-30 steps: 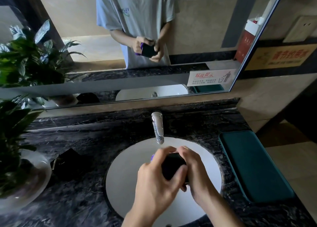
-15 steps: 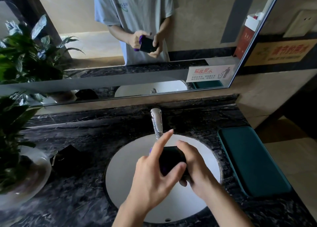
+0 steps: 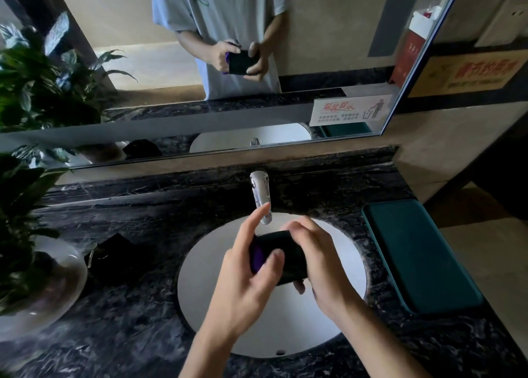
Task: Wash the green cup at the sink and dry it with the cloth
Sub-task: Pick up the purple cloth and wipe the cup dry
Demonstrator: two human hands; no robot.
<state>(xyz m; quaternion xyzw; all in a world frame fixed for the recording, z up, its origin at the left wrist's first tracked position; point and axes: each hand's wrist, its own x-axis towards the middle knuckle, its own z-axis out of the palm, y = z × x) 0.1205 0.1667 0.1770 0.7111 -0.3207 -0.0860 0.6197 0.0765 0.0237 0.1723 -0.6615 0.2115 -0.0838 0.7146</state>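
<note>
**Now both hands grip the cup over the basin**

Right hand (image 3: 317, 260) clamps one dark green cup (image 3: 283, 256) lying sideways; left hand (image 3: 245, 280) has slid its thumb across the purple-lined mouth, forefinger raised toward one chrome tap (image 3: 261, 194) at 12 o'clock. One white round sink (image 3: 345, 263) lies below; one teal pad (image 3: 417, 252) at 3 o'clock.

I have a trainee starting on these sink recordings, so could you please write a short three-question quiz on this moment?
1. True or false: the dark green cup is held over the white oval basin.
2. Which hand has its index finger raised towards the chrome tap? A left hand, B right hand.
3. What lies on the black marble counter to the right of the basin?

Key: 1 true. 2 A. 3 a flat teal pad; whether it is the drying cloth cannot be told.
</note>
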